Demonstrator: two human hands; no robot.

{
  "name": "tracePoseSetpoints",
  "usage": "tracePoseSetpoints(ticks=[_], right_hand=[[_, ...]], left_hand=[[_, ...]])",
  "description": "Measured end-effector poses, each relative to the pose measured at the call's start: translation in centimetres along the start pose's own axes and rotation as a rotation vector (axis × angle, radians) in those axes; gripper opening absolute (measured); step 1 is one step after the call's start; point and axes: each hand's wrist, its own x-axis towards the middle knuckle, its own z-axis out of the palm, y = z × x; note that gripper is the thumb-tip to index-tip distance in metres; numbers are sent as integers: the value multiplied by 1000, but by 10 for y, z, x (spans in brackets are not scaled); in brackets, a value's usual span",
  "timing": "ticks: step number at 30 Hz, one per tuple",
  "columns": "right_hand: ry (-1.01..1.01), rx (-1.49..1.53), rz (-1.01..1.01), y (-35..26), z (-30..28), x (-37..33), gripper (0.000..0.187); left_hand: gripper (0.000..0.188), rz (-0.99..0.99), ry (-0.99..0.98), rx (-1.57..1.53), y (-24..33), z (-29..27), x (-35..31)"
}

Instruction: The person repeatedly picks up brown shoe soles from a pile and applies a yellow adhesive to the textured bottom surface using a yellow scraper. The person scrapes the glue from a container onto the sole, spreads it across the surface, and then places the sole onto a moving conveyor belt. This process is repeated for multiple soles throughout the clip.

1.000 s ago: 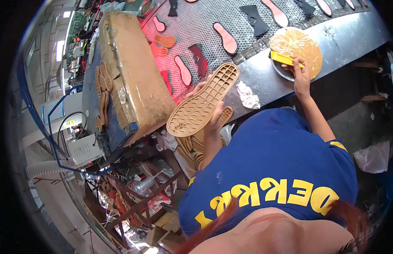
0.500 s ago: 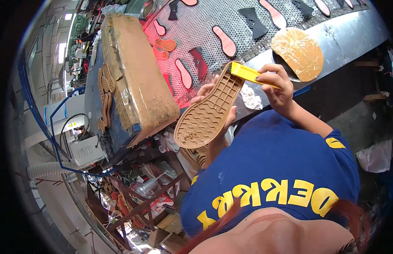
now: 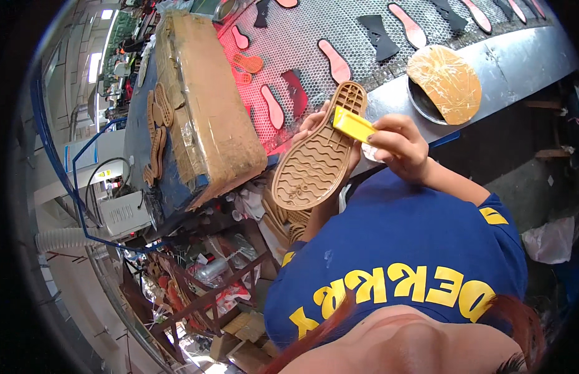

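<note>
The wearer had on a deep blue, short-sleeved shirt (image 3: 389,230), which filled the lower middle of the frame, with big blocky yellow letters (image 3: 380,285) arching across the chest. A yellow patch (image 3: 494,215) marked the right sleeve (image 3: 504,230), and a smaller bit of yellow (image 3: 288,258) showed at the left one. A small pale smudge (image 3: 327,255) dotted the cloth, and reddish hair (image 3: 517,321) hung in strands along the bottom edge

Large yellow capital letters (image 3: 411,282) stand in a curved row across the near side of the blue shirt (image 3: 389,230). At left, a small yellow label (image 3: 104,174) is fixed to a pale machine (image 3: 112,148); its print is too small to read.
</note>
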Motion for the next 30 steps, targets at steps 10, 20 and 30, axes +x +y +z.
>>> tracePoseSetpoints(ticks=[10, 20, 30], right_hand=[[-42, -44, -181, -15, 16, 5, 33], [-67, -27, -236, -14, 15, 6, 36], [-177, 119, -271, -25, 20, 12, 37]], left_hand=[[51, -420, -59, -1258, -37, -12, 4], [48, -545, -43, -1420, -28, -9, 9], [63, -34, -206, -102, -36, 5, 10]])
